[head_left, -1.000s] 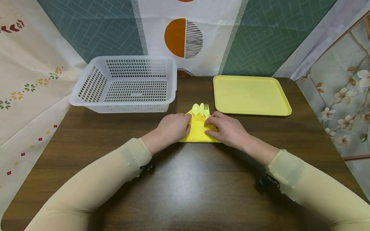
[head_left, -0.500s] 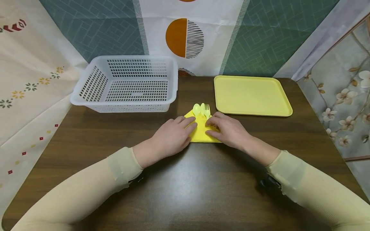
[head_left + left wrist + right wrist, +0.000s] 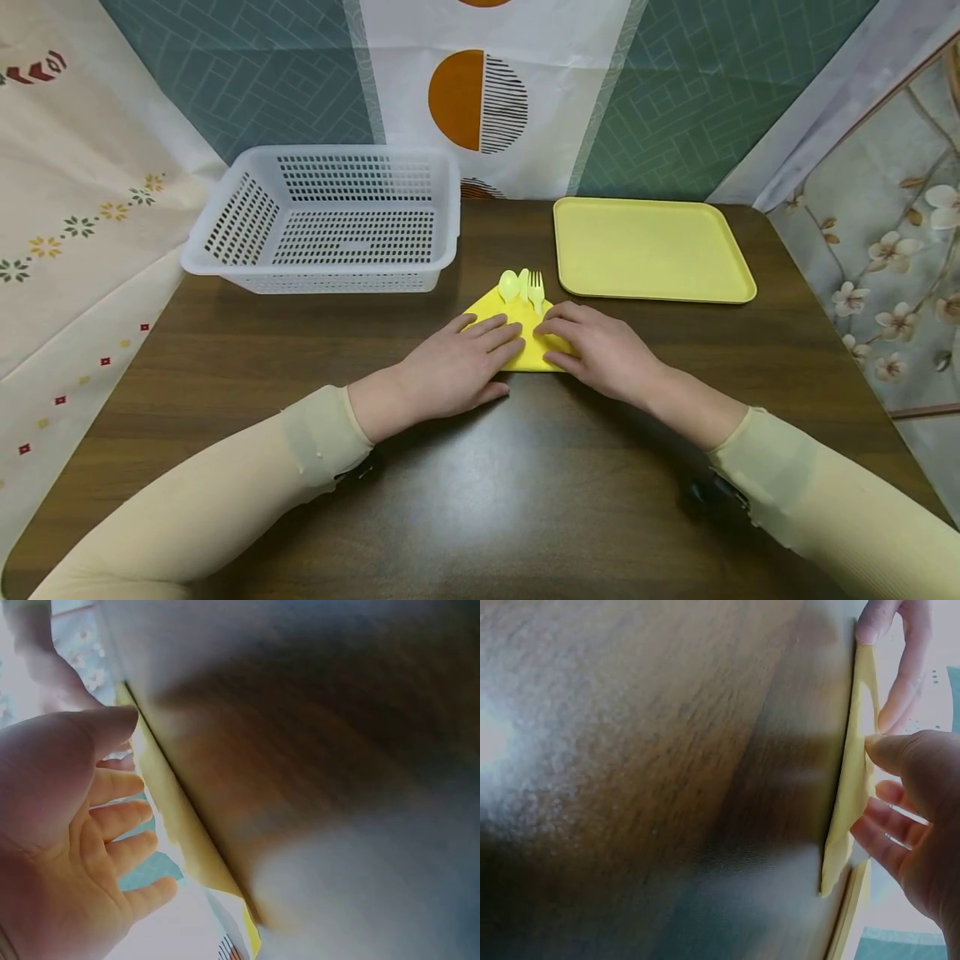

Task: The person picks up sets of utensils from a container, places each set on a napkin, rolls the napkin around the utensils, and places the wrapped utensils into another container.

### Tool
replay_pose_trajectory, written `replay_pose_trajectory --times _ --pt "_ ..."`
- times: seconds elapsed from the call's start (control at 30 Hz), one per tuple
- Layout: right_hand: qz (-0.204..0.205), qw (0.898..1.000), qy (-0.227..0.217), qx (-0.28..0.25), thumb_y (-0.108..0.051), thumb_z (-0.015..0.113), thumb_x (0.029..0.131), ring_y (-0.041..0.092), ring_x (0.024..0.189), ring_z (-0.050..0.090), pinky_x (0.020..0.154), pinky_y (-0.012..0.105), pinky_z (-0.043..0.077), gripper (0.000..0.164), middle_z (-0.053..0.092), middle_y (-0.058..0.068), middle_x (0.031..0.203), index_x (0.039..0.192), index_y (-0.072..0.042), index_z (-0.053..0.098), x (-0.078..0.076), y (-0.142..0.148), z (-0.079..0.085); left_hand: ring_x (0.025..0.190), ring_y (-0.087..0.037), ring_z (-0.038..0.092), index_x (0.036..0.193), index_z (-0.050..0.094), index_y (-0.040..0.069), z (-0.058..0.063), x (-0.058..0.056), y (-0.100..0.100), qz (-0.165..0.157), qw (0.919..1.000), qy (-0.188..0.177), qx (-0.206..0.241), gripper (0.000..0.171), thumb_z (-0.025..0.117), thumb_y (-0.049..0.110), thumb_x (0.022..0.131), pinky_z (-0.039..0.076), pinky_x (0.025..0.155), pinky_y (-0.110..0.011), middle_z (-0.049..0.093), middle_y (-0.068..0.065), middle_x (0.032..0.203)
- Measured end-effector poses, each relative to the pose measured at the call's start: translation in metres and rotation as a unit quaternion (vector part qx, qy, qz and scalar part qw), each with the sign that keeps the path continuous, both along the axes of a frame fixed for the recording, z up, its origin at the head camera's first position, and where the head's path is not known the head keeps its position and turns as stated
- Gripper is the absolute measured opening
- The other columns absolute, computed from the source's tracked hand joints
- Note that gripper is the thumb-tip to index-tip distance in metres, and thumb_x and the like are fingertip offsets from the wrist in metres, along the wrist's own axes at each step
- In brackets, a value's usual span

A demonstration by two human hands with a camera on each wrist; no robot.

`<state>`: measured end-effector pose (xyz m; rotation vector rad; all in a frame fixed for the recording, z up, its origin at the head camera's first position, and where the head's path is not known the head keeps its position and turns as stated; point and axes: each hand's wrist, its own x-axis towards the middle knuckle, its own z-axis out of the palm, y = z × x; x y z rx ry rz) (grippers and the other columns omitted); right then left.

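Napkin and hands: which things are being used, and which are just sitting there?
Being used: left hand, right hand, yellow napkin, spoon and fork tucked in it.

Just sitting there: white basket, yellow tray.

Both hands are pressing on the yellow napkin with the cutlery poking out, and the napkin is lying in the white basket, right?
Not quite. The napkin lies on the table, in front of the basket, as the head view shows. Both the left hand and right hand do press on it.

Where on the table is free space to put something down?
Free: the brown wooden table left of the left hand, and its near edge. Crowded: the yellow folded napkin between white perforated basket and yellow tray.
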<state>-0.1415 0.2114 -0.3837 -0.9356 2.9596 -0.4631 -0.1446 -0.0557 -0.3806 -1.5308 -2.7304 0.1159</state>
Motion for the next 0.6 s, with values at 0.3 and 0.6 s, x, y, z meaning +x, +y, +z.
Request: replay_pose_trajectory --times 0.3,0.6 --pt "0.015 1.0 0.007 -0.003 -0.021 0.089 0.096 0.023 0.111 0.068 0.096 0.046 0.06 0.035 0.067 0.004 0.126 0.127 -0.01 0.079 -0.0002 0.002 -0.0016 0.155 -0.032 0.047 0.16 0.055 0.01 -0.0024 0.0004 0.0001 -0.027 0.9996 0.002 0.001 0.063 0.066 0.046 0.111 0.037 0.125 -0.054 0.051 -0.012 0.167" --pt "0.011 1.0 0.002 -0.001 -0.021 0.089 0.097 0.024 0.109 0.069 0.094 0.047 0.06 0.034 0.067 0.004 0.126 0.128 -0.01 0.079 -0.0004 0.0024 -0.0021 0.156 -0.035 0.047 0.163 0.055 0.016 -0.0033 0.0 0.0007 -0.032 0.9993 -0.02 0.005 0.061 0.067 0.045 0.111 0.035 0.127 -0.053 0.051 -0.014 0.167"
